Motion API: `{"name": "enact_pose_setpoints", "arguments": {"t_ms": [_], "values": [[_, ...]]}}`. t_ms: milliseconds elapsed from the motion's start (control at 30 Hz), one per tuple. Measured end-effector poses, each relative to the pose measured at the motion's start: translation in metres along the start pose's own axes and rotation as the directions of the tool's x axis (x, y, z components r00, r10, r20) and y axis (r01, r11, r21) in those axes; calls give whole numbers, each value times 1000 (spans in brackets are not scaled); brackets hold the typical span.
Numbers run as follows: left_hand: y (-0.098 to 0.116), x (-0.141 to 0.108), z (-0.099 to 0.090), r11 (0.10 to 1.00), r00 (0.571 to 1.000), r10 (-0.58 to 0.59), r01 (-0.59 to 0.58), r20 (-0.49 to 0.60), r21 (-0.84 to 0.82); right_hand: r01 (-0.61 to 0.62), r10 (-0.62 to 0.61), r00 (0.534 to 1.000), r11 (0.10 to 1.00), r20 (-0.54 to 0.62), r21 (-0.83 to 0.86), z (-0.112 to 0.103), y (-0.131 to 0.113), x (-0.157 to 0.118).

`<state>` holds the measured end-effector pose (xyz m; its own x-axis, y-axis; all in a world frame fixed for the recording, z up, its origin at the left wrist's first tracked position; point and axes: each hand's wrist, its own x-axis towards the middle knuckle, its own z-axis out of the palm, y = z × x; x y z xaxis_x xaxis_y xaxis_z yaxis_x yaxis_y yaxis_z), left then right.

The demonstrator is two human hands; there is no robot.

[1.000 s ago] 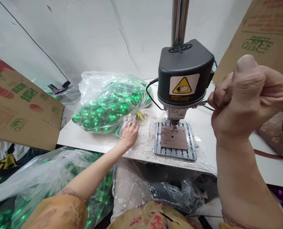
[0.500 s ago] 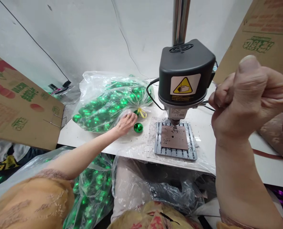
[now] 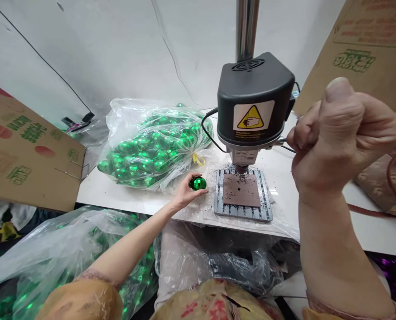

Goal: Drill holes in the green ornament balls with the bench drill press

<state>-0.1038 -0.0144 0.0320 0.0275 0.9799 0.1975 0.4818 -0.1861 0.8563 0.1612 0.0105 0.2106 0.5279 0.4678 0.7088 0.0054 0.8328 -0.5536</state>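
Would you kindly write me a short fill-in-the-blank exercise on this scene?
1. The left hand is curled around a shiny ball colored ____.
2. The plastic bag is bound by a tie colored ____.
3. On the black machine head, the sticker has a yellow warning sign shaped like a ____.

Missing words: green; yellow; triangle.

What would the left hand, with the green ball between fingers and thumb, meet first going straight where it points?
Probably the grey slotted base, at its left edge; how high the left hand and green ball are is unclear, so they might pass above.
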Motion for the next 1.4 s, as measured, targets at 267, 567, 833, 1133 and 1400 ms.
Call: {"name": "enact_pose_setpoints", "arguments": {"t_ms": [267,567,833,1133,1400], "values": [[34,-16,17,671,949,-309,267,67,-692,6,-6,1000,1000,8,-7,0,-1,-2],[44,1,56,722,970,-237,215,57,-658,40,-40,999,999,21,22,-1,3,-1],[40,11,85,751,980,-201,162,11,-640,30,-30,999,1000,38,5,-4,4,0],[29,16,97,851,994,-105,111,41,-513,29,-29,999,1000,33,8,-4,6,-2],[34,15,105,933,1000,-18,23,18,-359,39,-40,999,999,37,10,-4,6,-2]]}}
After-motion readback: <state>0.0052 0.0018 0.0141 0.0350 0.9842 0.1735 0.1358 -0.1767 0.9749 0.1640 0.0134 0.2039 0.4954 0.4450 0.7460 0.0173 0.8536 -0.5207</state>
